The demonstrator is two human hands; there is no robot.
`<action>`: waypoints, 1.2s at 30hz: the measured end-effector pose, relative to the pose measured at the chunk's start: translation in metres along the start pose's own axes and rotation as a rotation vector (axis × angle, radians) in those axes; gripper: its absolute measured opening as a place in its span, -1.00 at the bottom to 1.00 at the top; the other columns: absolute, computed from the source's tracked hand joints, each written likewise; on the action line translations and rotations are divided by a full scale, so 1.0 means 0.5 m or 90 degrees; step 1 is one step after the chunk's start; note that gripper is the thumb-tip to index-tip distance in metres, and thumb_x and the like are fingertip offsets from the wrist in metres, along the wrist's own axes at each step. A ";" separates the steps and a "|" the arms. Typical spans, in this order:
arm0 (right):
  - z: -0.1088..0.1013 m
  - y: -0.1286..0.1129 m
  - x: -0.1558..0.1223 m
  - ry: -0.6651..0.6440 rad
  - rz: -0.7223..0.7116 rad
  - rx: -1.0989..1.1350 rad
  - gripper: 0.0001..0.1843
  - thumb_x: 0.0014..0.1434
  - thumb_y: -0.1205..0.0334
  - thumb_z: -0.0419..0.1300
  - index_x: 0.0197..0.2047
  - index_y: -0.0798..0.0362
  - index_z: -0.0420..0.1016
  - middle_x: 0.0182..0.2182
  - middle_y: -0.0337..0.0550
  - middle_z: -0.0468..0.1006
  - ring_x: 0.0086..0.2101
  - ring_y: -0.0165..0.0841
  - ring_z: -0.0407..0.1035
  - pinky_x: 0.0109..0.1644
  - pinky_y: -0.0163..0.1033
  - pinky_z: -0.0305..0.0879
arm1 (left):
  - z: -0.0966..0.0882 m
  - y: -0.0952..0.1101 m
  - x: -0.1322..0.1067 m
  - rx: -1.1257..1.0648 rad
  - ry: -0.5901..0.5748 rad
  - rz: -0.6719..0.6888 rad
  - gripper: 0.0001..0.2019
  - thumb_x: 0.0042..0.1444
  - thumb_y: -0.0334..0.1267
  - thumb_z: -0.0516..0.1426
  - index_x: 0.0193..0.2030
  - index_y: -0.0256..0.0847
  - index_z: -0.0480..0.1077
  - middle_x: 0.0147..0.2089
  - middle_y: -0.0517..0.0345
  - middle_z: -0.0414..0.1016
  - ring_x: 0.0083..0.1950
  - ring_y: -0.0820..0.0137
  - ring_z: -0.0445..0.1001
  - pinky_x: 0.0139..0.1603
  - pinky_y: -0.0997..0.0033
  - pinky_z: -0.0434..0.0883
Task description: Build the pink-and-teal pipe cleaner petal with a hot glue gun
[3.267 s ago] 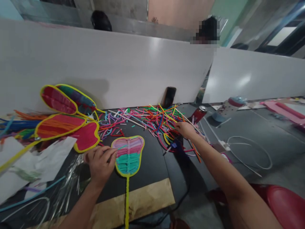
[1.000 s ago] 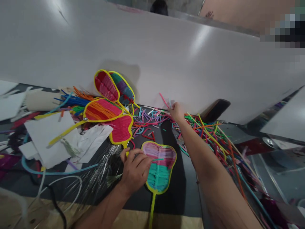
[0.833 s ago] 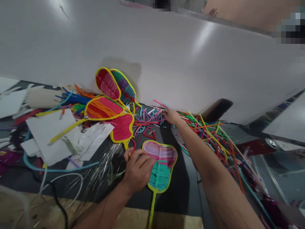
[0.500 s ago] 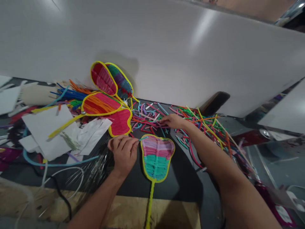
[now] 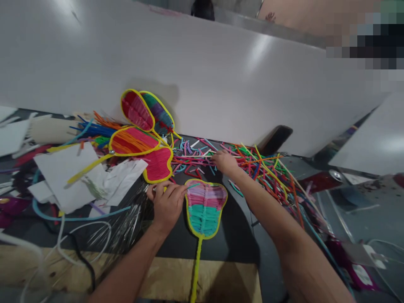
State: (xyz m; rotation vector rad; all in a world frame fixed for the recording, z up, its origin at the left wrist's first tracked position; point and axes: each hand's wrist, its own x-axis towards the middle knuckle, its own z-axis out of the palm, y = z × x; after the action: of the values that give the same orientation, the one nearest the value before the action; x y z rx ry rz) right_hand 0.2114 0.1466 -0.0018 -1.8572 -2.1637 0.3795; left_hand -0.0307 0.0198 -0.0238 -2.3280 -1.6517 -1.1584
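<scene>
A woven fan (image 5: 205, 207) with a yellow rim, pink upper half and teal lower half lies flat on the dark table (image 5: 176, 242), its yellow handle pointing toward me. My left hand (image 5: 167, 202) rests at the fan's upper left edge, fingers closed on a teal strand end that sticks out there. My right hand (image 5: 224, 160) reaches into the heap of colourful plastic strips (image 5: 252, 166) just behind the fan, fingers curled among the pieces; what they hold is hidden.
Several finished fans (image 5: 142, 134) lie at the back left by a white partition (image 5: 189, 75). White papers (image 5: 69, 172), clear wrap (image 5: 129, 227) and white cords (image 5: 78, 248) lie left. A dark phone (image 5: 274, 141) leans on the partition; a red can (image 5: 318, 181) lies right.
My right hand came down from the partition and drew back into the strips near the fan. My left hand shifted from over the fan to its upper left edge.
</scene>
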 end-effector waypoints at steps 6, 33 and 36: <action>-0.064 -0.004 0.010 0.112 0.038 0.245 -0.78 0.22 0.18 0.01 -0.25 0.06 0.45 -0.40 -0.14 0.51 -0.41 -0.37 0.35 -0.28 -0.26 0.29 | -0.006 -0.020 0.003 0.032 0.007 -0.054 -0.84 0.20 -0.20 0.12 -0.22 -0.11 0.54 -0.25 0.11 0.62 -0.12 0.21 0.37 0.08 0.01 0.04; 0.053 -0.119 -0.356 0.014 0.129 0.959 -0.69 0.00 0.00 0.32 -0.41 0.06 0.40 -0.63 -0.33 0.44 -0.62 -0.51 0.29 -0.51 -0.39 0.27 | -0.019 0.098 0.022 -0.706 -0.530 -0.339 -0.70 -0.09 -0.07 0.30 -0.42 -0.31 0.48 -0.48 0.19 0.50 -0.43 0.48 0.39 -0.34 0.51 0.32; 0.079 -0.120 -0.350 0.022 0.153 1.026 -0.66 -0.02 0.00 0.35 -0.32 0.03 0.38 -0.63 -0.37 0.43 -0.63 -0.52 0.31 -0.51 -0.40 0.28 | -0.011 0.099 0.013 -0.773 -0.529 -0.416 -0.66 -0.13 -0.05 0.33 -0.38 -0.32 0.47 -0.44 0.16 0.53 -0.44 0.49 0.42 -0.33 0.51 0.35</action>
State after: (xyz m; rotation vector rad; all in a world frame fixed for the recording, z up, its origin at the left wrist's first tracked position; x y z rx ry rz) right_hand 0.1675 -0.0364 -0.0217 -1.0094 -0.8212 1.4924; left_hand 0.0085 0.0013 0.0016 -3.4295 -2.6193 -1.8333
